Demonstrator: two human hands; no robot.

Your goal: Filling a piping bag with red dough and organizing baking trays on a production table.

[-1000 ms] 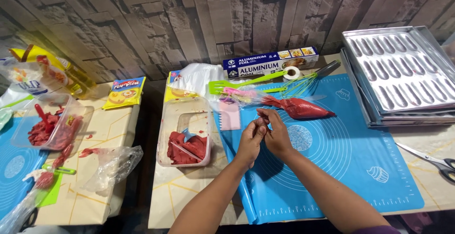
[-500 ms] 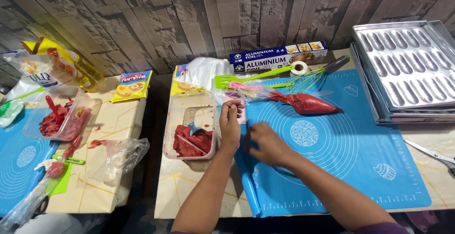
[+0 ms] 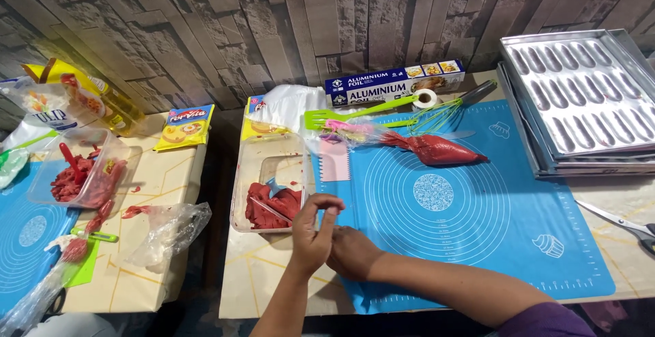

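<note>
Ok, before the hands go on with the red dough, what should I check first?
1. Left hand beside the clear container: ok.
2. Right hand on the blue mat edge: ok.
3. Red dough left in the container: ok.
4. Anything pinched in the fingers: cannot tell.
5. Filled piping bag lying on the mat within reach: ok.
6. Moulded trays stacked at the right: ok.

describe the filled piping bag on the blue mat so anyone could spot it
Start at the big blue baking mat on the right-hand table. Near its top edge, below the green whisk, lies the piping bag: a cone packed with dark red batter, the only red thing on that mat.
</note>
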